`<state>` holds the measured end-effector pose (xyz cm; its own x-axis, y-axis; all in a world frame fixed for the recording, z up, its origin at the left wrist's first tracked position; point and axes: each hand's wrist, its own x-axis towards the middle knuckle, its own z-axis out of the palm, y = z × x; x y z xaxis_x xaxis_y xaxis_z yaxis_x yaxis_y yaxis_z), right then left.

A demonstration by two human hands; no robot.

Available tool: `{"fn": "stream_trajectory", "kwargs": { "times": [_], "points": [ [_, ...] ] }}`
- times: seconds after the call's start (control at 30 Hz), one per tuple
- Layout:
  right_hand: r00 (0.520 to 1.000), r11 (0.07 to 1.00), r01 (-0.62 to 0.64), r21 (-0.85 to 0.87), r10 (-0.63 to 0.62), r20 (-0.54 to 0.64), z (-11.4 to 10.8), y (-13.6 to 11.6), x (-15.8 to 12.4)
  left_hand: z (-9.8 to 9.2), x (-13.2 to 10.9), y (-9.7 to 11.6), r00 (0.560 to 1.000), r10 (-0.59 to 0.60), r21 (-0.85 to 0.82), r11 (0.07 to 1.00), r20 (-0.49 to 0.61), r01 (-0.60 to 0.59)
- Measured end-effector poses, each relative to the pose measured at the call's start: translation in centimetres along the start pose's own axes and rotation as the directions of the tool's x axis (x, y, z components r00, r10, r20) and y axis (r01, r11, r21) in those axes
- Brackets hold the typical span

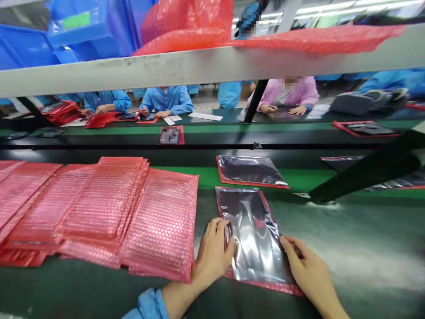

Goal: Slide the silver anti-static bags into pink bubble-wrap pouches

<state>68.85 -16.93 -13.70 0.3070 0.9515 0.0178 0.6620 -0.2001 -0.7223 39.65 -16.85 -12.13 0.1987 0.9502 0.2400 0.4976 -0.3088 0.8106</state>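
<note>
A clear plastic bag (250, 235) with a dark flat panel inside lies on a red bubble-wrap pouch (265, 285) on the dark green bench. Its film is shiny and wrinkled. At the bag's left edge, my left hand (215, 250) is closed with thumb and fingers gripping the side. My right hand (307, 270) pinches the right edge, its fingertips partly hidden under the thumb. Just beyond lies a second bagged dark panel (252, 169) on a red backing. Left of my left hand is a pink bubble-wrap pouch (162, 221), overlapping other pouches.
Overlapping piles of pink bubble pouches (96, 204) cover the left bench. A slanting black post (361, 175) stands on the right. Overhead runs a grey shelf beam (186, 68) bearing blue bins (89, 33) and red bubble wrap (199, 22). Several co-workers sit across the green-edged line.
</note>
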Motion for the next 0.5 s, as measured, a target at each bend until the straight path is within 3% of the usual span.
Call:
{"fn": "stream_trajectory", "kwargs": {
  "times": [0.1,0.33,0.5],
  "points": [
    [1.0,0.999,0.015,0.034,-0.015,0.005,0.2,0.0,0.2,-0.1,0.3,-0.2,0.999,0.031,0.024,0.999,-0.016,-0.031],
    [0.998,0.995,0.051,0.088,-0.054,0.033,0.4,-0.4,0.6,0.2,0.7,-0.3,0.997,-0.017,0.005,1.0,-0.076,0.018],
    [0.998,0.991,-0.028,0.13,0.02,0.066,0.5,-0.2,0.8,-0.7,0.8,0.0,0.997,-0.027,-0.012,1.0,-0.072,0.026]
  ]
}}
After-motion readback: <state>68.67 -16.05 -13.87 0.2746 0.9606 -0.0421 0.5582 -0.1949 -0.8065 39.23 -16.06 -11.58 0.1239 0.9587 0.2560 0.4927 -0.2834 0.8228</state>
